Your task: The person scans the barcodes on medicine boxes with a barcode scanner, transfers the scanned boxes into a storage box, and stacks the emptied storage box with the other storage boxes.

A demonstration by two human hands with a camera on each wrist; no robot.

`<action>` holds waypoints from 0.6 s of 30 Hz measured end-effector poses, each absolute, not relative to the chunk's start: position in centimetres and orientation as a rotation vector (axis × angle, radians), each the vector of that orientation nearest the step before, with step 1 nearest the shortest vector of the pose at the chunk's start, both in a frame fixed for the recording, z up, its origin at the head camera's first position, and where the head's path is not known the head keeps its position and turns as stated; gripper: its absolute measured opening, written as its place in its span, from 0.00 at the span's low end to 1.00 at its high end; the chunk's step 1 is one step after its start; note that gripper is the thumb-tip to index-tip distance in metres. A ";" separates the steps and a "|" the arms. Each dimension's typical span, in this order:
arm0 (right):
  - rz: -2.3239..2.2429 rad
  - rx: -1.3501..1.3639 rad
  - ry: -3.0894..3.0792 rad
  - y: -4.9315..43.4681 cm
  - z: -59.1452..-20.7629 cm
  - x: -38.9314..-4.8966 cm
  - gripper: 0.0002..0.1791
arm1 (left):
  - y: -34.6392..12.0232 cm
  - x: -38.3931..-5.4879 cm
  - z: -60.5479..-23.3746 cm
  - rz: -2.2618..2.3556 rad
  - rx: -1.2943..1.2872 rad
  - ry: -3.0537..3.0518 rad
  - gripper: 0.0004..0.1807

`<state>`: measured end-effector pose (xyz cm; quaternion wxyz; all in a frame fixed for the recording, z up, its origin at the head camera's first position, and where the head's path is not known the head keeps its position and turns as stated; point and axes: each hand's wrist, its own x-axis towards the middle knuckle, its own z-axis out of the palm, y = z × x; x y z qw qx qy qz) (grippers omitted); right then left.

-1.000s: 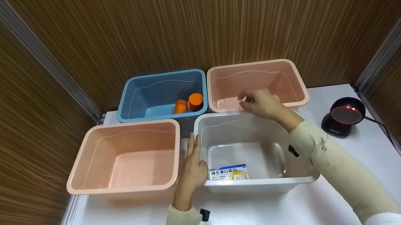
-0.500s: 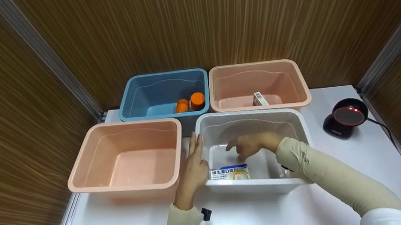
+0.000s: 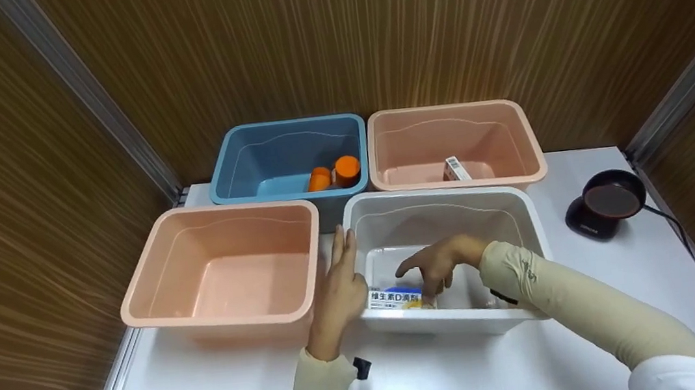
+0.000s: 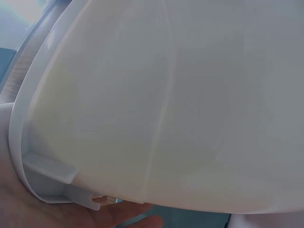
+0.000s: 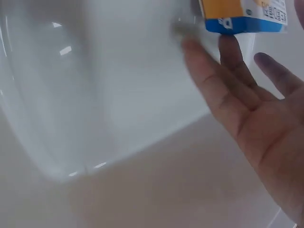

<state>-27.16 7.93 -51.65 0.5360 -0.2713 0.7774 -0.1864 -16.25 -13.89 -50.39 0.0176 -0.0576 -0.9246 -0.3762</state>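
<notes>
In the head view, my right hand [image 3: 437, 263] reaches down inside the white bin [image 3: 442, 194], fingers at the right end of a white, blue and yellow vitamin D drops box [image 3: 392, 298]. The right wrist view shows the fingers extended, one fingertip against the blue edge of the box [image 5: 247, 23]; the hand does not wrap round it. My left hand [image 3: 339, 291] rests along the bin's left side, its index and middle fingers straight by the rim. Up close in the left wrist view, these fingers lie under the ribbed rim [image 4: 47, 166].
A blue bin [image 3: 289, 196] at the back holds orange-capped bottles [image 3: 347, 170]. Beside it, a pink bin [image 3: 449, 108] contains a small white box [image 3: 456, 169]. Another pink bin [image 3: 225, 323] stands front left. A black scanner [image 3: 607, 201] with a cable stands at right.
My right hand has come from over the back pink bin, where a small white box now lies, down into the white bin to the drops box. My left hand stays at the rim.
</notes>
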 end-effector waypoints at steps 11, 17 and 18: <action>-0.382 -0.884 2.028 8.0 -50.6 -27.1 0.36 | -13.8 -16.3 -50.4 -1.230 -0.201 -2.836 0.40; -0.437 -0.981 2.243 9.3 -48.7 -27.3 0.32 | -14.0 -16.3 -50.5 -1.246 -0.229 -2.824 0.40; -0.444 -0.988 2.273 9.5 -48.4 -27.3 0.31 | -14.1 -16.4 -50.5 -1.244 -0.224 -2.830 0.40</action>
